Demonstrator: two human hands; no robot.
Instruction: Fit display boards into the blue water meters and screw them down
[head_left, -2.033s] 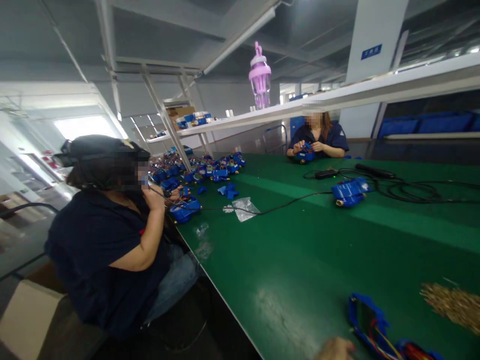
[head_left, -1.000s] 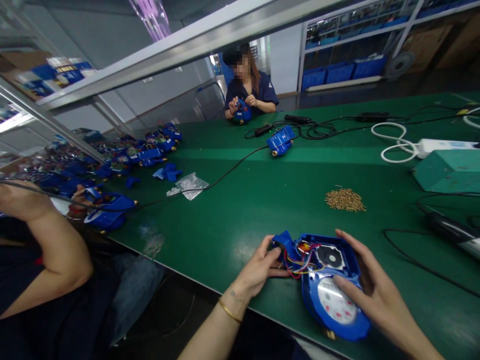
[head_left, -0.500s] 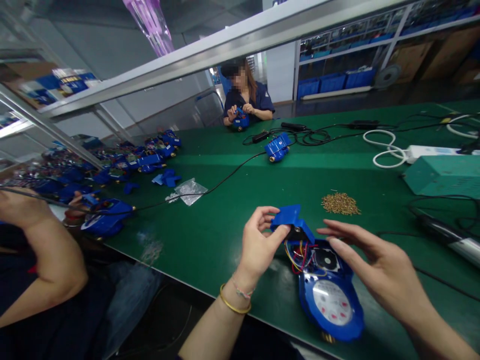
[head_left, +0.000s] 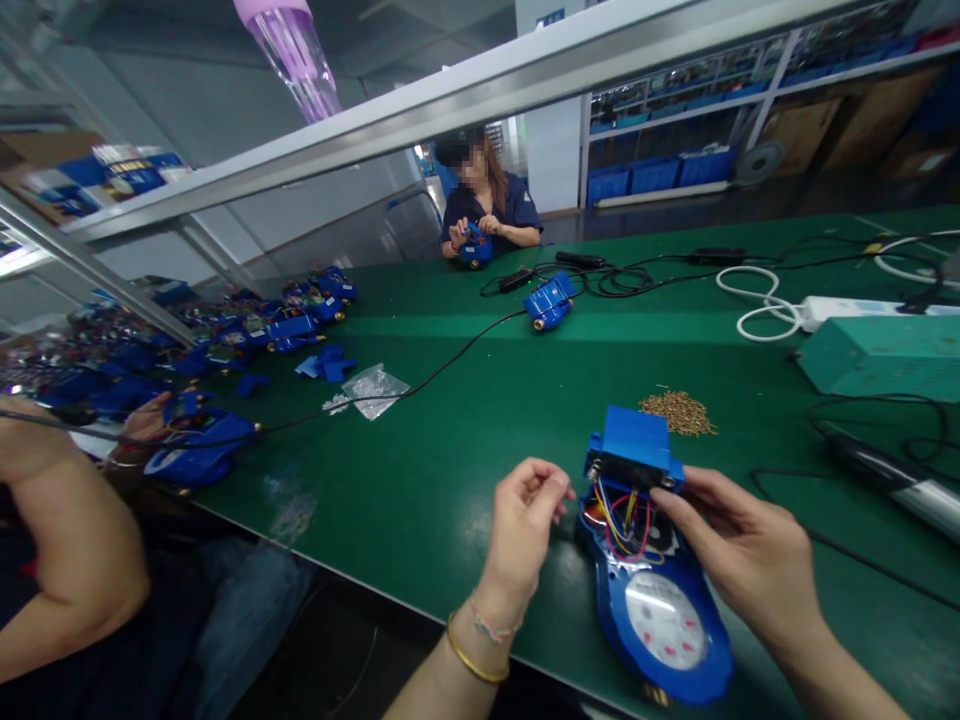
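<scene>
While the right hand (head_left: 757,550) pinches the blue cover (head_left: 636,440) above the open meter (head_left: 660,630) on the green table (head_left: 420,480), the left hand (head_left: 521,520) hangs alongside, fingertips pressed together; wires (head_left: 628,528) cross between, brass pieces (head_left: 684,412) lie beyond.

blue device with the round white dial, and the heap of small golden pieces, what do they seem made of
The blue casing looks like smooth, semi-gloss plastic or painted metal, from its soft highlights. The golden heap is probably brass or plated metal, judging by its yellowish colour.

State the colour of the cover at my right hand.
The cover is bright blue, seen best in the head view.
</scene>
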